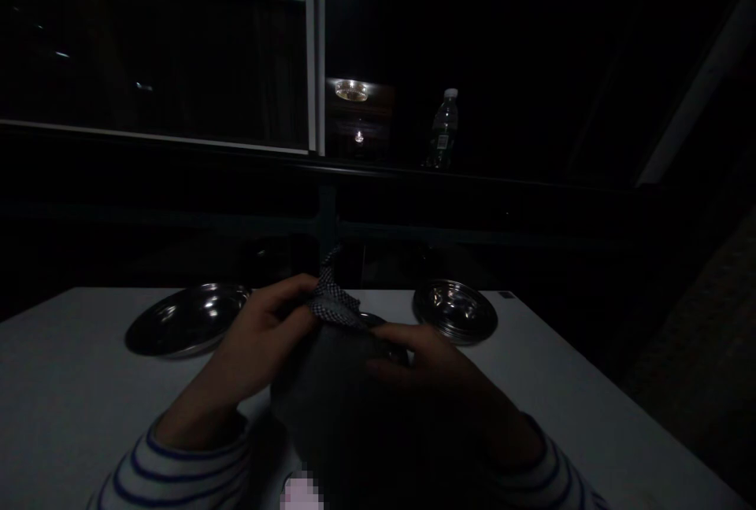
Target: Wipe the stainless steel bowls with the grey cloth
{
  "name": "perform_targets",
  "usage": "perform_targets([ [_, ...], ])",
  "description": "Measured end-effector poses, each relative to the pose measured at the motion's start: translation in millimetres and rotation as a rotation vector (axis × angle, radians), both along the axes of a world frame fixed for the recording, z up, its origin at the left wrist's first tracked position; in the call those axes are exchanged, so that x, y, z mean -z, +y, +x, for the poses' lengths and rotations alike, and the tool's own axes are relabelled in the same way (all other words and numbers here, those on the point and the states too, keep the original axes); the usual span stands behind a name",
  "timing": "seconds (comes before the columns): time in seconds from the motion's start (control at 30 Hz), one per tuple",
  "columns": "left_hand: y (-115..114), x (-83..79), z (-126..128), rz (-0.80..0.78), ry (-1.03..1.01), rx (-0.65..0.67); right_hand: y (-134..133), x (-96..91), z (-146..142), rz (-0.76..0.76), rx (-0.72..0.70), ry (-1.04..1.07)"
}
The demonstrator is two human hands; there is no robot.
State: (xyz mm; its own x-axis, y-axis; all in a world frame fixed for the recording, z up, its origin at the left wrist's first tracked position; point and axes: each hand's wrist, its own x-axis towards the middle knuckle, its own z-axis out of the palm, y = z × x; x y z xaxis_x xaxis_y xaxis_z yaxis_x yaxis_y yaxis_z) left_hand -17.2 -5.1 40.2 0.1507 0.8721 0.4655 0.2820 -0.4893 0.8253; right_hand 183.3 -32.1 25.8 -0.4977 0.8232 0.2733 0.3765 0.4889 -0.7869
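Observation:
Between my two hands hangs a dark fabric piece [334, 392] with a black-and-white checked edge [335, 305]. I cannot make out what kind of item it is. My left hand [260, 337] pinches the checked edge from the left, thumb and fingers pressed together on it. On the other side, my right hand [428, 360] grips the fabric's upper right edge, its lower fingers lost in shadow. The cloth drops toward my body and fades into darkness. Just behind it, a metal dish [373, 319] shows partly, mostly covered by the fabric and my right hand.
A wide, shiny metal dish [187, 321] lies on the white table [53, 384] at left. Stacked round metal dishes [454, 312] stand at the back right. Beyond the table, a clear plastic bottle [444, 132] with a white cap stands on the ledge by a dark window [153, 46].

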Motion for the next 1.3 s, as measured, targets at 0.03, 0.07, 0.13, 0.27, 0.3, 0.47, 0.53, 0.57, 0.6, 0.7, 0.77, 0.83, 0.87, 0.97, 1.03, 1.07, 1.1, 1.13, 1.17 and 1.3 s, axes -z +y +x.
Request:
perform_targets([
  [0.03,2,0.7,2,0.010,0.029,-0.044,1,0.7,-1,-0.015,0.049,-0.004],
  [0.07,3,1.6,4,0.026,0.062,-0.102,2,1.7,-2,-0.024,0.116,-0.003],
  [0.13,6,3.7,7,0.104,0.133,-0.269,6,3.5,-3,-0.049,0.248,0.032],
  [0.27,3,8.1,14,0.186,0.262,-0.520,11,4.6,2,0.002,0.415,0.049],
  [0.3,1,9.5,17,0.109,0.266,-0.441,12,4.5,3,0.058,0.459,0.012],
  [0.47,-6,21.2,39,-0.139,0.109,0.055,14,5.4,6,0.191,0.530,-0.116],
  [0.53,-5,26.2,47,-0.139,0.064,0.115,13,6.6,6,0.165,0.436,-0.108],
  [0.57,-4,28.0,49,-0.141,0.047,0.130,13,7.2,5,0.158,0.386,-0.108],
  [0.6,-3,29.4,51,-0.150,0.032,0.143,13,7.9,5,0.156,0.340,-0.108],
  [0.7,-2,31.1,51,-0.207,-0.019,0.160,12,10.0,6,0.171,0.215,-0.110],
  [0.77,-2,31.5,50,-0.232,-0.035,0.142,13,11.5,6,0.192,0.171,-0.102],
  [0.83,-1,31.9,49,-0.227,-0.029,0.120,14,12.8,6,0.222,0.156,-0.097],
  [0.87,-1,32.0,48,-0.218,-0.022,0.122,15,13.2,7,0.229,0.157,-0.095],
  [0.97,-1,31.5,46,-0.198,0.015,0.161,15,13.2,6,0.212,0.171,-0.090],
  [1.03,-2,30.6,46,-0.173,0.050,0.165,14,13.0,5,0.191,0.204,-0.090],
  [1.07,-2,30.1,46,-0.163,0.068,0.164,13,13.0,4,0.190,0.225,-0.096],
  [1.1,-3,29.4,46,-0.156,0.082,0.164,13,13.2,3,0.195,0.248,-0.107],
  [1.13,-4,28.6,46,-0.154,0.095,0.165,13,13.5,2,0.208,0.268,-0.116],
  [1.17,-5,27.7,46,-0.155,0.106,0.164,13,13.6,1,0.223,0.282,-0.121],
  [1.3,-4,21.3,40,-0.163,0.114,0.080,16,12.0,5,0.218,0.294,-0.077],
])
